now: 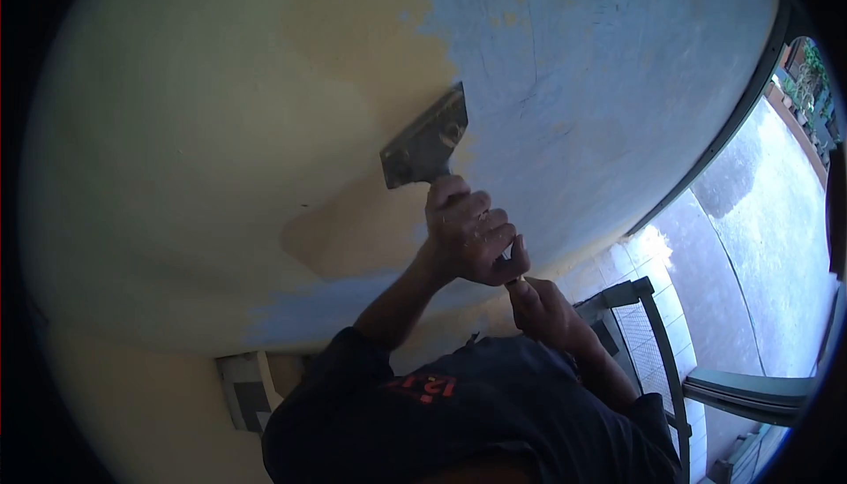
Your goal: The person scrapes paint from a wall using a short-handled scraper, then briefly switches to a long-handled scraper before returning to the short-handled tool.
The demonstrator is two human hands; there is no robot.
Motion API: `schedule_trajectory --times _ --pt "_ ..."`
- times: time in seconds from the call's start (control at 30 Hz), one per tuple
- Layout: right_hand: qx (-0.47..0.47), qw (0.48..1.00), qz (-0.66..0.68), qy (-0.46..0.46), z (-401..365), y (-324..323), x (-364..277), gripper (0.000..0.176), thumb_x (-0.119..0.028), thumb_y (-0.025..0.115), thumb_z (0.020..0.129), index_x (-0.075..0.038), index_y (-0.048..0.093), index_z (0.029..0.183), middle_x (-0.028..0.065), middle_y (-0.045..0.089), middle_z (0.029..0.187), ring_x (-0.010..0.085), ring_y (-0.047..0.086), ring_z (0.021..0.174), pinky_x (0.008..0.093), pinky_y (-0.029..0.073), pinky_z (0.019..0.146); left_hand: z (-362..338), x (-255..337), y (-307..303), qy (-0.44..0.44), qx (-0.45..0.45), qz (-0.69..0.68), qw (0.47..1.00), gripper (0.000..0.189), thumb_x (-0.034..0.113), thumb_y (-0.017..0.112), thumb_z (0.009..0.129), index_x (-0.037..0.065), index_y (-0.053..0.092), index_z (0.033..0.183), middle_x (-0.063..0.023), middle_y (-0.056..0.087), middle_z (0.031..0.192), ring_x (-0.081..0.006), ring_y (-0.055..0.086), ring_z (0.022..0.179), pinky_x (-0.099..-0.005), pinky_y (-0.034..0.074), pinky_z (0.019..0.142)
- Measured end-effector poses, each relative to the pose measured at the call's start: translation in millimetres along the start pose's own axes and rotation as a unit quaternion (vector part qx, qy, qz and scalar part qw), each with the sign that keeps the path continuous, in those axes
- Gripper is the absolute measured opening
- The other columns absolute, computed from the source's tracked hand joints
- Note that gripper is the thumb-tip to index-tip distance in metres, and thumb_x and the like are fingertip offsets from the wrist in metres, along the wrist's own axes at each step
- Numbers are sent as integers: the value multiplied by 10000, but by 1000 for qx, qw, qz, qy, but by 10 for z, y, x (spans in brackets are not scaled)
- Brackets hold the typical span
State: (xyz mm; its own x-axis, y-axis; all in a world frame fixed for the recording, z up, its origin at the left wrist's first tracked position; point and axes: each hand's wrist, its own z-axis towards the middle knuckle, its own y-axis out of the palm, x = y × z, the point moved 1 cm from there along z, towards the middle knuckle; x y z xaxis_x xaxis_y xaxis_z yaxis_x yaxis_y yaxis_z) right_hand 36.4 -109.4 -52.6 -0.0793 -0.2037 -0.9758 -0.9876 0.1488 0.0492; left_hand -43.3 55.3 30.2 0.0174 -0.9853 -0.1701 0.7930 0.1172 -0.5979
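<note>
A wide-bladed scraper (428, 142) lies with its blade edge against the painted wall (353, 87), where yellowish and blue-grey surfaces meet. My left hand (469, 230) wraps round the scraper's handle just below the blade, with pale specks on the fingers. Lower down, my right hand (543, 309) is closed around the handle's end. Most of the handle is hidden by the fingers. Several scratch lines mark the blue-grey part of the wall, to the right of the blade.
At the right, a dark frame (706, 153) borders an opening onto a paved floor (759, 219). A metal rail frame (675, 352) stands beside my right arm. A grey boxy object (243, 391) is at lower left. Plants (807, 74) show outside.
</note>
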Motion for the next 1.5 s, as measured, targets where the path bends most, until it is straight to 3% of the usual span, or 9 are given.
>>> schedule_trajectory --times 0.13,0.27,0.4,0.67,0.9,1.0,1.13,1.3,1.5 --pt "32 994 -71 -76 -33 27 223 556 -454 391 1039 35 525 808 46 493 578 128 490 574 359 415 543 -212 117 105 -22 -24 -34 999 208 243 612 632 175 488 479 21 468 486 -148 469 514 -385 344 713" --pt "17 999 -17 32 4 33 235 548 -434 391 1043 49 536 831 78 541 600 143 534 599 352 440 576 -273 73 158 -17 -25 -40 999 220 240 610 639 169 475 479 28 465 488 -155 464 514 -382 344 713" --pt "6 1000 -6 -22 80 65 -37 557 -439 402 1041 59 545 837 99 561 607 152 543 603 354 449 586 -13 -86 -8 17 46 -9 999 215 243 601 612 194 445 474 29 442 484 -152 435 484 -382 329 685" --pt "7 999 -37 -23 67 45 131 564 -446 411 1038 64 552 841 126 564 611 157 545 608 360 447 588 -269 22 117 -4 5 -5 1000 229 233 594 642 174 456 469 29 461 502 -150 462 534 -372 348 719" --pt "32 997 -35 -61 -19 117 321 554 -435 410 1041 58 536 823 91 533 606 110 510 637 347 434 579 -308 126 145 -16 24 -29 999 225 244 569 626 199 410 473 24 370 473 -160 421 472 -385 323 689" --pt "15 998 -45 -42 49 96 333 556 -440 400 1043 47 532 810 76 527 602 115 514 628 345 434 576 -347 62 106 -7 -30 -21 999 205 241 594 649 177 478 492 30 465 504 -155 442 526 -382 348 717" --pt "2 1000 -4 -11 3 157 -139 610 -509 320 1040 6 493 764 22 488 627 96 467 606 300 385 550 -115 -20 -56 16 19 -3 1000 219 249 592 660 181 471 491 30 458 502 -153 452 534 -386 346 709" --pt "20 998 -34 -40 -22 136 286 598 -502 359 1035 14 518 777 31 505 615 100 490 611 310 407 554 -324 112 69 5 4 -15 1000 233 244 582 653 186 440 478 29 440 491 -153 440 497 -390 335 700" --pt "8 1000 -1 -6 -65 192 -86 571 -456 400 1039 36 536 784 40 513 608 100 483 623 325 422 563 -51 23 -156 21 13 13 1000 254 237 587 679 187 452 470 39 442 476 -142 435 497 -377 331 723"
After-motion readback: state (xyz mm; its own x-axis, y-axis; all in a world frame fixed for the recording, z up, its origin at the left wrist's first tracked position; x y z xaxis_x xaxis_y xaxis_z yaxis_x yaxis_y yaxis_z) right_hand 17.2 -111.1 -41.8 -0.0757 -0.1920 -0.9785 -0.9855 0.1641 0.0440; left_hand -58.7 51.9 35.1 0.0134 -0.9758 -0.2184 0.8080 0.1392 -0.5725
